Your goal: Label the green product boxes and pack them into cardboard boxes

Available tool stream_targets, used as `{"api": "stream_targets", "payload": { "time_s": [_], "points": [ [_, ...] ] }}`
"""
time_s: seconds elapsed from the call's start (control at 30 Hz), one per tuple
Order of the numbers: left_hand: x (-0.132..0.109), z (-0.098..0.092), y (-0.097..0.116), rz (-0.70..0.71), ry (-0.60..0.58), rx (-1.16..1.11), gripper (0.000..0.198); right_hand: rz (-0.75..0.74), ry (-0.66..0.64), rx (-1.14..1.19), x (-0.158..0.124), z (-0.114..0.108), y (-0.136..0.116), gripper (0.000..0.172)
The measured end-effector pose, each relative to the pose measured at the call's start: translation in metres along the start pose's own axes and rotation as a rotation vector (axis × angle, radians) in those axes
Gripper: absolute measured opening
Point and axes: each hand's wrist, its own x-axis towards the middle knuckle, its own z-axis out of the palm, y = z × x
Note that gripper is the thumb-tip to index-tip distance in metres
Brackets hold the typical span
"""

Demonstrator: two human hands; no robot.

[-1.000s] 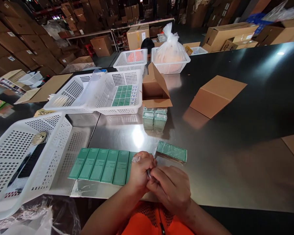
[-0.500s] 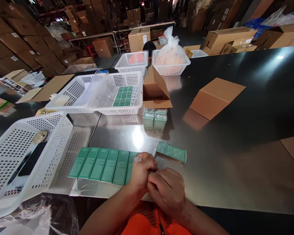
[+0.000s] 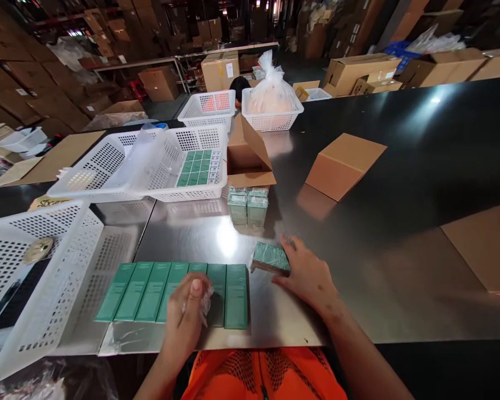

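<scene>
My left hand (image 3: 186,311) is closed around a crumpled piece of clear plastic film (image 3: 206,304), above a row of green boxes (image 3: 236,297). Several of these slim boxes lie side by side along the table's near edge, and the hand covers part of the middle ones. To the right, my right hand (image 3: 310,278) has its fingers and thumb about the right end of a film-wrapped green box pack (image 3: 270,256), which lies on the table. Behind it stand film-wrapped green packs (image 3: 248,206), grouped together in front of an open carton.
The open brown carton (image 3: 250,153) stands beside a white basket (image 3: 183,191) holding more green boxes. Another white basket (image 3: 77,244) is at the near left, with a tape roll (image 3: 38,250) inside. Brown cartons (image 3: 345,164) sit at right. A person's head (image 3: 239,86) shows behind the far baskets.
My hands were together in front of me and have parted. The left moved left over the box row with the film; the right reached to the wrapped pack. The view shifted slightly.
</scene>
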Motion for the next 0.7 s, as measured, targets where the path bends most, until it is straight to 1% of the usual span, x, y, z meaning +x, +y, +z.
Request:
{"api": "stream_targets", "payload": {
  "time_s": [0.03,0.07,0.1,0.13,0.2,0.27,0.3,0.33,0.37,0.43,0.5,0.53,0.6,0.63,0.67,0.7],
  "points": [
    [-0.002,0.001,0.001,-0.042,0.002,-0.018,0.043,0.004,-0.058,-0.014,0.002,0.002,0.002,0.059],
    [-0.004,0.002,0.003,-0.098,0.003,-0.055,0.038,0.014,-0.083,0.0,0.002,0.003,0.004,0.05],
    [-0.004,0.005,0.004,-0.154,-0.005,-0.098,0.036,0.031,-0.068,0.04,0.0,0.004,0.004,0.044],
    [-0.004,0.009,0.005,-0.204,-0.032,-0.127,0.037,0.052,-0.017,0.099,-0.005,0.006,0.004,0.042],
    [0.0,0.019,0.007,-0.264,-0.155,-0.141,0.047,0.082,0.151,0.238,-0.02,0.01,-0.002,0.044],
    [0.006,0.032,0.011,-0.257,-0.303,-0.159,0.06,0.059,0.299,0.347,-0.038,0.018,-0.016,0.042],
    [0.009,0.039,0.014,-0.237,-0.364,-0.178,0.066,0.031,0.35,0.378,-0.047,0.023,-0.024,0.039],
    [0.012,0.046,0.017,-0.205,-0.395,-0.196,0.069,0.0,0.395,0.395,-0.054,0.028,-0.032,0.036],
    [0.014,0.053,0.021,-0.163,-0.397,-0.199,0.067,-0.027,0.441,0.403,-0.06,0.032,-0.039,0.034],
    [0.017,0.065,0.028,-0.043,-0.344,-0.123,0.05,-0.061,0.519,0.436,-0.065,0.038,-0.045,0.034],
    [0.018,0.073,0.029,0.175,-0.293,0.049,0.034,-0.102,0.546,0.555,-0.064,0.037,-0.038,0.048],
    [0.018,0.075,0.028,0.31,-0.312,0.138,0.032,-0.133,0.535,0.639,-0.063,0.034,-0.03,0.058],
    [0.018,0.08,0.02,0.543,-0.41,0.256,0.035,-0.217,0.469,0.77,-0.061,0.025,-0.012,0.076],
    [0.018,0.082,0.016,0.594,-0.467,0.279,0.037,-0.271,0.428,0.79,-0.06,0.021,-0.003,0.078],
    [0.017,0.084,0.011,0.585,-0.514,0.283,0.041,-0.325,0.389,0.783,-0.059,0.017,0.004,0.073],
    [0.017,0.086,0.006,0.524,-0.542,0.279,0.045,-0.37,0.363,0.769,-0.057,0.014,0.008,0.062]
  ]
}}
